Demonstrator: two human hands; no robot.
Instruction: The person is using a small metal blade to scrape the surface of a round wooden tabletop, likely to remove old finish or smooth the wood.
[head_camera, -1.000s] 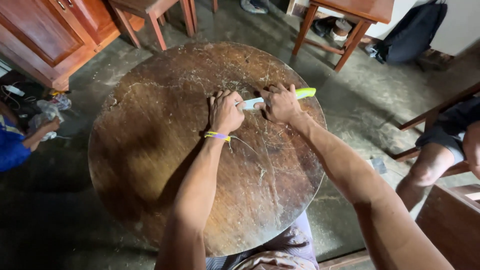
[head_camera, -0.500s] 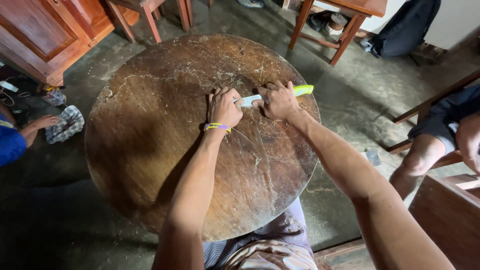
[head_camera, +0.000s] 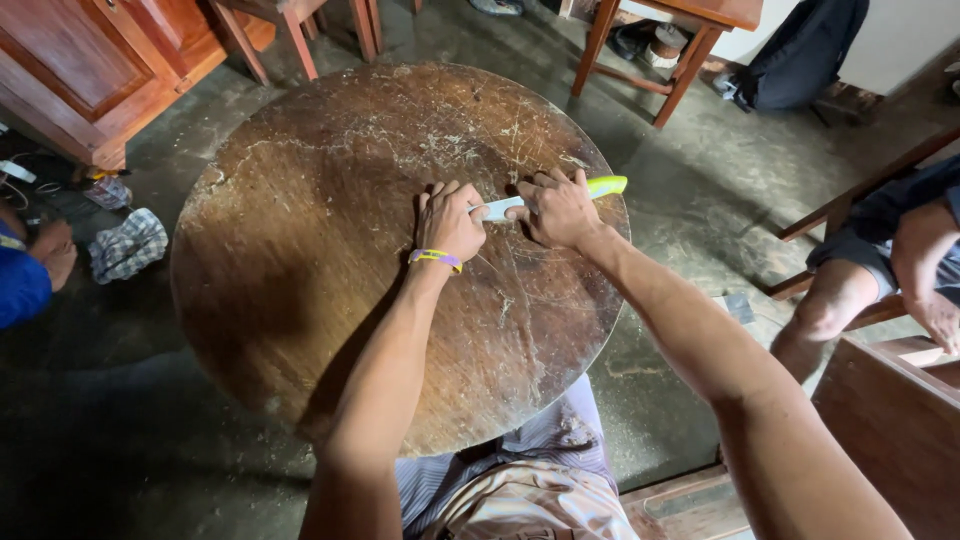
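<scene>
A knife (head_camera: 552, 197) with a yellow-green handle is held flat against the round wooden tabletop (head_camera: 330, 290), a little in from its far right edge. The handle is gripped by the closed fingers of the right hand (head_camera: 562, 208), while the blade end is pinched under the curled fingers of the left hand (head_camera: 450, 220). A slip is judged possible: with fingertips on bare steel, a cut could be caused by uneven pressure or a catch on the scratched, flaking surface.
</scene>
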